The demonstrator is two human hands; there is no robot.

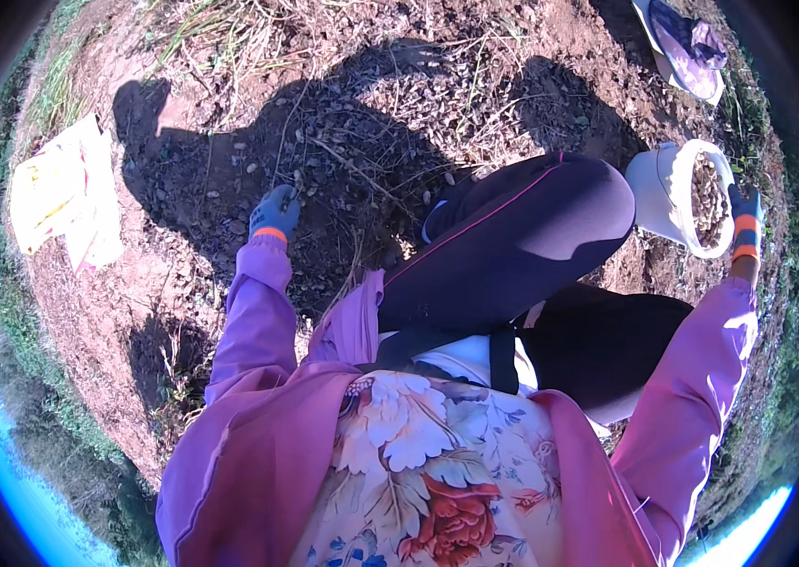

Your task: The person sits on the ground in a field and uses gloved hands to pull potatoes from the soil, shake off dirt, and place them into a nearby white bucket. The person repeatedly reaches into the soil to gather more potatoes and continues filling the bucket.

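Observation:
My left hand (276, 213), in a grey-blue work glove with an orange cuff, is low over shaded soil strewn with peanut pods and dry stems (343, 163). Whether its fingers hold a pod cannot be made out. At the right, my right hand (746, 216), in a matching glove with orange bands, is at the far side of the rim of a white plastic bucket (658, 191). The bucket is tilted and holds many peanuts in the shell (709, 200). The fingertips of that hand are small and dark, so their grip is unclear.
My bent legs in dark trousers (513, 220) lie between the hands. A white and yellow sack (63, 195) rests on the ground at left. A patterned cloth item (686, 46) lies on a pale object at upper right. Uprooted stems (244, 35) and green growth are at the top.

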